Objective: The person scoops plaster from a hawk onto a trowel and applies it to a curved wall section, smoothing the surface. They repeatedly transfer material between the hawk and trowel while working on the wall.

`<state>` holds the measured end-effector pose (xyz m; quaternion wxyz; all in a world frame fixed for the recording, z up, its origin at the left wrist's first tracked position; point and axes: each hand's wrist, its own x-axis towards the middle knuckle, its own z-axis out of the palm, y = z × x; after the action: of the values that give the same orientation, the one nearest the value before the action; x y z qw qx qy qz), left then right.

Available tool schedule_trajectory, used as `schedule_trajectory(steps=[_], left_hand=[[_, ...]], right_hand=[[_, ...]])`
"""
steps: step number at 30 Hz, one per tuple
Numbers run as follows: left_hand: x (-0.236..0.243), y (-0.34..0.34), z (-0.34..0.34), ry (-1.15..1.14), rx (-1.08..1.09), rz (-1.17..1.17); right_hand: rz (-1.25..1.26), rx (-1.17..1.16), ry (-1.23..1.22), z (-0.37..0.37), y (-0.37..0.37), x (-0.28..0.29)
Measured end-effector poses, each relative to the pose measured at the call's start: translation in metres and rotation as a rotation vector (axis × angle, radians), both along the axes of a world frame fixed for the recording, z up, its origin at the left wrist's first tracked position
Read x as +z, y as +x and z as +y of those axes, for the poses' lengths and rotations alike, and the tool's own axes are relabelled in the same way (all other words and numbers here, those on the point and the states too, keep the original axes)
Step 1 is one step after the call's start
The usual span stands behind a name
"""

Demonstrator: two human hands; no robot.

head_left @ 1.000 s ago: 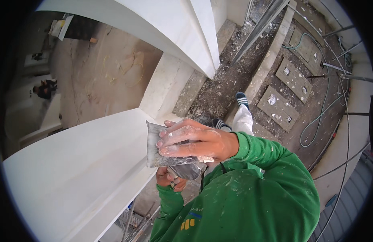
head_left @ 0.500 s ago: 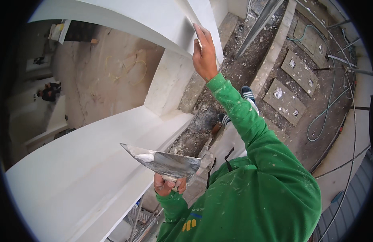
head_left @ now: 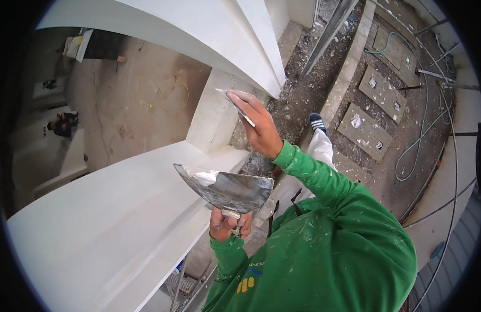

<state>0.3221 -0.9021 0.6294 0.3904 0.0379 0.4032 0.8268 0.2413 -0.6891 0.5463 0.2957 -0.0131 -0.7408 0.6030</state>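
My left hand (head_left: pixel 230 223) grips the short handle of a wide, grey taping knife (head_left: pixel 225 190), its blade facing up. A lump of white putty (head_left: pixel 203 177) lies on the blade's left part. Above it, my right hand (head_left: pixel 258 122) holds a thin, flat scraper blade (head_left: pixel 241 112) between thumb and fingers; putty shows at its far tip. The scraper is apart from the taping knife and from the white wall surface (head_left: pixel 214 26) beyond. A smooth white ledge (head_left: pixel 105 218) runs below and left of my hands.
Past the opening lies a brown floor with a yellow cable (head_left: pixel 187 93); a person (head_left: pixel 63 125) is at far left. On the right are boards (head_left: pixel 364 131) on the ground, a green hose (head_left: pixel 422 138) and a metal post (head_left: pixel 328 39). My sandalled foot (head_left: pixel 318 122) stands among debris.
My right hand has drawn back from the upper white surface toward me, bringing the scraper nearer the taping knife. My left hand has shifted slightly up and right with the taping knife.
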Motion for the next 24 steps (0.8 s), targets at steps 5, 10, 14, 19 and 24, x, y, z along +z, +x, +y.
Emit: schedule_trajectory(steps=[5,10,14,19,24], left_hand=[[0.006,-0.001,0.006,0.186,-0.099,-0.176],[0.030,-0.002,0.017,0.089,-0.157,0.029],[0.065,-0.018,0.039,-0.374,-0.112,0.439],[0.087,-0.014,0.051,-0.634,-0.047,0.754],[0.089,-0.009,0.056,-0.676,0.020,0.827]], right_hand=[[0.323,0.284,-0.027,0.030,0.083,0.094],[-0.057,0.505,0.588,0.073,0.094,0.128],[0.164,-0.089,0.618,0.110,0.109,0.146],[0.335,-0.251,1.162,0.091,0.112,0.200],[0.336,-0.065,1.215,0.080,0.091,0.200]])
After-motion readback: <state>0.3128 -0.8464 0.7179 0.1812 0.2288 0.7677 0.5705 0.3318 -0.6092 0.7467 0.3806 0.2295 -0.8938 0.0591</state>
